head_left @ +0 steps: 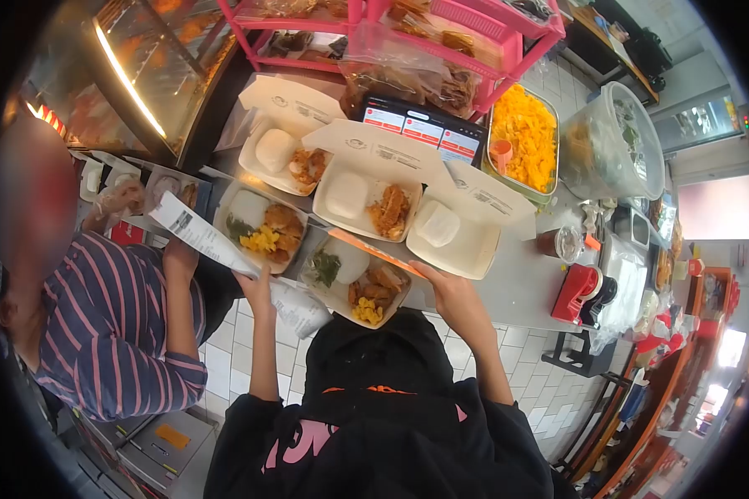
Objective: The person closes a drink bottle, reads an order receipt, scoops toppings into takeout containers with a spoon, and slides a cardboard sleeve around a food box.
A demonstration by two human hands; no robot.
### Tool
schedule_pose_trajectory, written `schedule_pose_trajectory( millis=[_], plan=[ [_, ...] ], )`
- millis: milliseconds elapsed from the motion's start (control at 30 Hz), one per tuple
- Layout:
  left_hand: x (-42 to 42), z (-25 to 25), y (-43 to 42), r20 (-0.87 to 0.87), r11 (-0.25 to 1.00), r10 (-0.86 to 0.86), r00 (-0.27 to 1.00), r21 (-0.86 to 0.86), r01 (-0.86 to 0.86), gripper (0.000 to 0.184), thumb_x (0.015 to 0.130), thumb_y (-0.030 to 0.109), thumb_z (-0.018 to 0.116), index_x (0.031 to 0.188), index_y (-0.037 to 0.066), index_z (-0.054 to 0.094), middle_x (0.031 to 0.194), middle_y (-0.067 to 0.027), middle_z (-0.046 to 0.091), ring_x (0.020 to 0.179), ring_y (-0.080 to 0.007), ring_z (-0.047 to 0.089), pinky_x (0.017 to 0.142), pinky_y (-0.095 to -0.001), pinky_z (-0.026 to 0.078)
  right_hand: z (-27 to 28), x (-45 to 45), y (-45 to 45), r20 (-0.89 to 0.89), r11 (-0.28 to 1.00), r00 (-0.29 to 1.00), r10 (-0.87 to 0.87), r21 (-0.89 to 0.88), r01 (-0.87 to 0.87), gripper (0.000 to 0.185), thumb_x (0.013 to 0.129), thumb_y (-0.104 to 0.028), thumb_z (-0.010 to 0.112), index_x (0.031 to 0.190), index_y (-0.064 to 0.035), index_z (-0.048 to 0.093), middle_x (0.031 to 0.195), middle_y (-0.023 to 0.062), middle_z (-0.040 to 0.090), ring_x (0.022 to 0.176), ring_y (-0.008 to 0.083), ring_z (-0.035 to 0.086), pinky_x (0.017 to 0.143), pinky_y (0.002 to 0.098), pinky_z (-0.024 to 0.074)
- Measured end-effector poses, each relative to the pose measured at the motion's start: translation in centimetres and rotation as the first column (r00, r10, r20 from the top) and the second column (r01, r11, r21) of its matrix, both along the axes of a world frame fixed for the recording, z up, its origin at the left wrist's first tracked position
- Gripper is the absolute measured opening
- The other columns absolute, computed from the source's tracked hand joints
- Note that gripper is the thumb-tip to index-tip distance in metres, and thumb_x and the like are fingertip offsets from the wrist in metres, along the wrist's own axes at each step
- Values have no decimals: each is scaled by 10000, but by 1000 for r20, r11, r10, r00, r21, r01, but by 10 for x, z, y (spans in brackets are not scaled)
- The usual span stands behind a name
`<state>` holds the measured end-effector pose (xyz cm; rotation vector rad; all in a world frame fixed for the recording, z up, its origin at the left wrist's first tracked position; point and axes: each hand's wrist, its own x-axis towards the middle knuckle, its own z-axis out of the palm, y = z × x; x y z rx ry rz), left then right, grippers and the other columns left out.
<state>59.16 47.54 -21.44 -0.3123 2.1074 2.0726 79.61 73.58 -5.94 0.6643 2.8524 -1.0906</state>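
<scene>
An orange strip [371,249] is gripped at its near end by the right hand [456,295], its long axis running away and leftward above the nearest meal box [343,302]. Printed paper [200,237] is pinched in the left hand [256,289], angled away to the left past a second filled box [300,241]. The nearest box is set between the hands at the tabletop's [528,266] front edge, its right corner closer to the right hand. Beyond, three lidded cartons are lined up open, the rightmost [474,259] showing only a white portion, below a lit tablet [420,125]. The left fingers are partly covered by paper; the print cannot be read, and contact between strip and box cannot be told. A co-worker in a striped shirt [112,324] is cut off at left.
</scene>
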Motion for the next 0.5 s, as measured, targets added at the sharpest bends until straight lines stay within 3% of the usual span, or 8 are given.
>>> schedule_pose_trajectory(
  millis=[167,267,367,433,467,500],
  plan=[
    [75,3,39,55,999,-5,998,34,4,814,728,-52,570,1384,33,95,1343,-143,300,1221,-244,329,1017,-320,252,8,40,34,10,998,998,-59,-26,59,432,747,66,445,1131,-96,559,850,219,598,769,384,565,689,414,445],
    [123,4,71,131,996,-86,988,19,84,820,734,-42,574,1384,26,79,1349,-150,291,1238,-241,301,1020,-317,242,17,67,64,173,993,979,-104,-37,112,425,742,78,432,1114,-76,568,845,226,601,780,392,569,695,403,452],
    [164,0,103,174,990,-139,975,29,136,771,735,-18,600,1355,17,144,1286,-159,357,1137,-235,419,959,-310,335,13,105,98,84,984,981,-172,-23,175,398,739,79,431,1077,-61,589,855,244,592,787,386,582,699,392,456],
    [186,19,121,332,960,-272,903,37,276,659,729,14,636,1266,11,254,1143,-155,464,937,-205,539,817,-295,443,13,131,121,82,973,970,-228,-2,229,380,735,84,436,1053,-49,597,870,262,576,819,367,597,718,376,455],
    [195,32,128,316,945,-324,892,64,321,523,743,49,662,1151,19,338,1012,-137,520,775,-174,575,679,-280,483,11,144,131,25,974,974,-223,56,222,361,748,81,439,1053,-36,593,799,259,574,721,347,606,662,360,453],
    [201,28,127,323,946,-320,891,61,318,523,743,49,662,1151,19,338,1012,-137,520,775,-174,575,679,-280,483,11,154,140,32,974,975,-220,53,219,361,748,81,439,1053,-36,593,799,259,574,721,347,606,662,360,453]
  ],
)
